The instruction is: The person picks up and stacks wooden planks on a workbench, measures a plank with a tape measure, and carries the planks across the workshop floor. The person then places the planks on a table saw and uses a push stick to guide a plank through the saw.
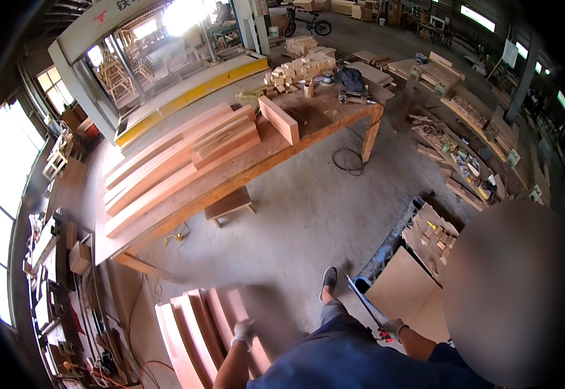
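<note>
My left hand, in a pale glove, is at the edge of a curved reddish wooden board, with its fingers curled over it. More curved boards lie side by side to its left. At my right side, my gloved right hand is closed around the red and black handle end of a long thin metal tool. The tool's bar slants up and forward, past my shoe; its exact kind is unclear.
Ahead stands a wooden workbench bearing long planks and an upright board. Small wood blocks are heaped beyond. A low stool is under the bench. Cardboard lies on a blue pallet to my right; a blurred patch hides part.
</note>
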Demonstrator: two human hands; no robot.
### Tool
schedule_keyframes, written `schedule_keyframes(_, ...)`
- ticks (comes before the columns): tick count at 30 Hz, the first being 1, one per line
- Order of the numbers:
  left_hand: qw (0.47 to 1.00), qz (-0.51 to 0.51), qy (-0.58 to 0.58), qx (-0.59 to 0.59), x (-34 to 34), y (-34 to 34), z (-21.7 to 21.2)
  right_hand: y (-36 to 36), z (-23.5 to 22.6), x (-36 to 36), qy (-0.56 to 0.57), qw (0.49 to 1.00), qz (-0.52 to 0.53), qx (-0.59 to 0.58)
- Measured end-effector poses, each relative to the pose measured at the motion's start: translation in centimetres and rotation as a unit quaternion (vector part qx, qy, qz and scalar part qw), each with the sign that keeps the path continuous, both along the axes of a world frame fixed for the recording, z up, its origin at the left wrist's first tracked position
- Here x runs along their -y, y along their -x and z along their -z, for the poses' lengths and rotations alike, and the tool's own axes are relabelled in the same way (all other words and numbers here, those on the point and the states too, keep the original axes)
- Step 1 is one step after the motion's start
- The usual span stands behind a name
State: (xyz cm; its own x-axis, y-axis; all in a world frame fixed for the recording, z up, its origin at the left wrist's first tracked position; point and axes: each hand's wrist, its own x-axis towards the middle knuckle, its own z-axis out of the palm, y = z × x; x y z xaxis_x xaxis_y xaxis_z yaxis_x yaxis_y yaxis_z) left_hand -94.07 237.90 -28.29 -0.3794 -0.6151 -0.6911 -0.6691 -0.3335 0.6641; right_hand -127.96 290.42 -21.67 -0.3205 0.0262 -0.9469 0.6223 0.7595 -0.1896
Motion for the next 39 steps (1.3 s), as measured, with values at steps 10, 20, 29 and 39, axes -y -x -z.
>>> schedule_keyframes(10, 0.862, 0.438, 0.141, 0.211, -1.9, 10.7, -1.1, 30.1, 4.3, 16.4, 0.141, 0.965, -0.204, -0.084)
schedule_keyframes(20, 0.706, 0.567, 0.402, 0.135, 12.3, 29.0, -1.8, 51.1, -9.9, 37.9, 0.258, 0.919, -0.106, -0.278)
schedule_keyframes(29, 0.982, -0.003, 0.05, -0.182, 28.1, 60.4, -11.0, 64.1, -18.9, 50.1, 0.132, 0.809, -0.333, -0.466)
schedule_keyframes(39, 0.967, 0.057, 0.227, -0.101, 34.3, 80.3, -22.7, 75.6, -26.0, 64.4, 0.117, 0.706, -0.474, -0.513)
